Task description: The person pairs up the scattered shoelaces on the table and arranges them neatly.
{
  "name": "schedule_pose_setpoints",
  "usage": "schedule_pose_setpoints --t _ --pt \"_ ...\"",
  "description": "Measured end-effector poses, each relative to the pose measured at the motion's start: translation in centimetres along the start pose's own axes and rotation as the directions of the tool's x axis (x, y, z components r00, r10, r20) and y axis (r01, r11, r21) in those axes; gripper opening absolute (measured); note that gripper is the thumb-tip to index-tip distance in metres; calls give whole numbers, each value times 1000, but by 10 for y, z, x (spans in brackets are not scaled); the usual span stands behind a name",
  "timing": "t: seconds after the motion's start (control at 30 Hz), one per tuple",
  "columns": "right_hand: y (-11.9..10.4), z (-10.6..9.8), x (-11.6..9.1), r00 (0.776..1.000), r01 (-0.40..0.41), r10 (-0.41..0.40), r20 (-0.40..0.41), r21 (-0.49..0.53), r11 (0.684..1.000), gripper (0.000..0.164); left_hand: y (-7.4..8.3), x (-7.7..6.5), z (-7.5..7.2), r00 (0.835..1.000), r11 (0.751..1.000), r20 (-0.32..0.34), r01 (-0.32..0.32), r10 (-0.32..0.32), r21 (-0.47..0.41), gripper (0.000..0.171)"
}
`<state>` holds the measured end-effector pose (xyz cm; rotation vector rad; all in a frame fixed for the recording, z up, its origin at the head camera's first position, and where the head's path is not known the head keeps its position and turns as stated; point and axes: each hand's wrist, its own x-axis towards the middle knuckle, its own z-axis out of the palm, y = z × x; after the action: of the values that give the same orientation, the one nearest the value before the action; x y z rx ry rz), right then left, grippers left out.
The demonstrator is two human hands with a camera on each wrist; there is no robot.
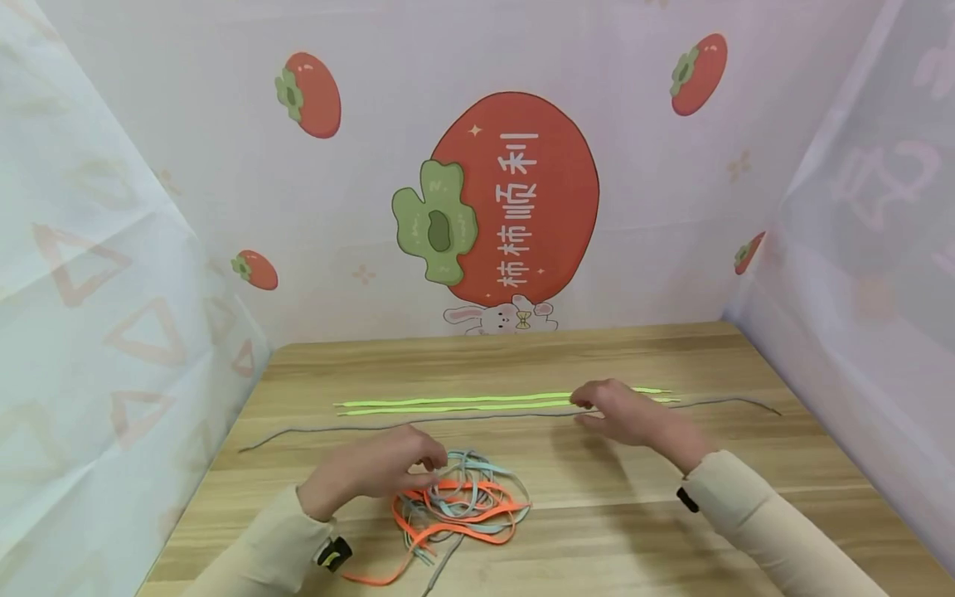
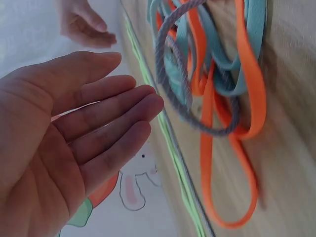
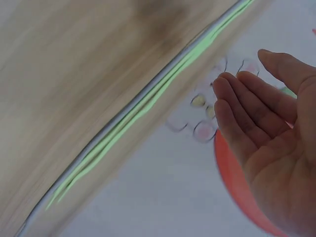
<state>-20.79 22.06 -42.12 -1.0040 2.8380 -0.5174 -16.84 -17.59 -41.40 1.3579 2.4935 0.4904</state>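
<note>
Toward the counter (image 1: 582, 547)'s far edge, two neon-yellow shoelaces (image 1: 448, 400) are partly hidden by the right hand (image 1: 622, 412); the left hand (image 1: 376, 462) is held beside tangled shoelaces (image 1: 477, 507); both grips are unclenched, fingers (image 2: 116, 123) extended

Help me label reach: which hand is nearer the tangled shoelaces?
Left: the left hand hovers beside the tangled shoelaces; the right hand is farther off, near the yellow-green shoelaces.

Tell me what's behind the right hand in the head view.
Two yellow-green laces and a grey lace pass behind the right hand, showing on both sides; the stretches it covers can't be seen in that view.
</note>
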Motion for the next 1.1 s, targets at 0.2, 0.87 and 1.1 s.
schedule_pose_setpoints --t 0.2,0.87,1.1 --pt "-25 17 17 996 44 -44 80 -2 999 30 10 10 18 1000 998 2 9 -10 57 12" --pt "-86 51 39 979 180 -187 88 83 980 32 10 23 40 987 994 -125 104 -102 10 9" --pt "-98 52 39 975 219 -221 20 74 973 33 14 26 28 971 980 -212 68 -108 -185 15"
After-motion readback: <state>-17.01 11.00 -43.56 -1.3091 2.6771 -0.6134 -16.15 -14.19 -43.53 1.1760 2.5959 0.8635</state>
